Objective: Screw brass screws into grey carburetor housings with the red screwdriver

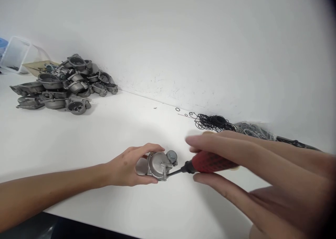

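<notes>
My left hand (131, 165) is closed around a small grey cast-metal housing (158, 164), thumb on the near side and fingers on the far side. The housing has a round body and a hexagonal plug (172, 156) at its far right. My right hand (236, 169) grips the red and black handle of a screwdriver (210, 162). Its shaft points left, and the tip meets the housing's lower right edge. Whatever the tip sits in is too small to make out.
Similar metal housings (55, 103) are heaped at the left, by a clear plastic bin (17, 55). Black rubber rings (215, 122) lie in a pile along the wall, beside a plastic bag of small parts (256, 130). The white table's front edge (91, 225) is at lower left.
</notes>
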The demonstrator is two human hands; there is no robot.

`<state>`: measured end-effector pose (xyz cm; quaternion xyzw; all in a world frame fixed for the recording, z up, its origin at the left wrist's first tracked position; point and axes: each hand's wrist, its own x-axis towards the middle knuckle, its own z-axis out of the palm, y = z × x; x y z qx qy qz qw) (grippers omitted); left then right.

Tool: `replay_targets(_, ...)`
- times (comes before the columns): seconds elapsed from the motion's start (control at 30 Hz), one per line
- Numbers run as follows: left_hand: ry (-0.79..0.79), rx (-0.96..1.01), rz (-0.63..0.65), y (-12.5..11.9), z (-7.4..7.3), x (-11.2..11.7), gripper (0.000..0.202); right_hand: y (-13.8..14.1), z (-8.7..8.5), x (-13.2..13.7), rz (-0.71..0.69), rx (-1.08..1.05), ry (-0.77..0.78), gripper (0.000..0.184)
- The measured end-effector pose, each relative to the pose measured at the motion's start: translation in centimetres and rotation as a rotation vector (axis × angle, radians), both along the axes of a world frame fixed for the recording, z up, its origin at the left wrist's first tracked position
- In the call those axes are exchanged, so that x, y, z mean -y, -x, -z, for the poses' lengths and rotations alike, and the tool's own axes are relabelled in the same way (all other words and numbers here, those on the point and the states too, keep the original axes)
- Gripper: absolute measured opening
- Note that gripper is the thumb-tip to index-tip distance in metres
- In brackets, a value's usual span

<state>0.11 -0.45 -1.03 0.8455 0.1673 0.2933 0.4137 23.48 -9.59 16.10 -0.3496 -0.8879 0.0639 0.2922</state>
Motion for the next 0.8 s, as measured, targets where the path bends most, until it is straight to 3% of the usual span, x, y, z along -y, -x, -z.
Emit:
replay_targets(0.13,-0.082,0.006,-0.001,0.1,-0.3,0.0,0.059,0.4,1.0,-1.3,-0.055,-0.035,0.012,0.059)
replay_targets(0.3,-0.116,0.014,0.076,0.3,0.0,-0.5,0.05,0.4,1.7,-2.8,-0.179,-0.131,-0.204,0.037)
replay_targets(0.47,-0.169,0.041,0.099,0.5,0.7,-1.1,0.054,0.0,1.9,-2.9,-0.17,-0.159,-0.015,0.049)
replay_targets(0.57,-0.154,0.013,0.106,0.5,0.6,-1.2,0.052,0.1,2.1,-3.3,-0.252,-0.213,-0.109,0.034)
replay_targets(0.67,-0.143,0.011,0.136,0.6,0.4,-1.1,0.058,0.3,2.1,-3.5,-0.217,-0.233,-0.159,0.031)
replay_targets(0.8,-0.112,-0.004,0.147,0.7,0.2,-1.1,0.053,0.1,2.2,-3.6,-0.201,-0.204,0.024,0.048)
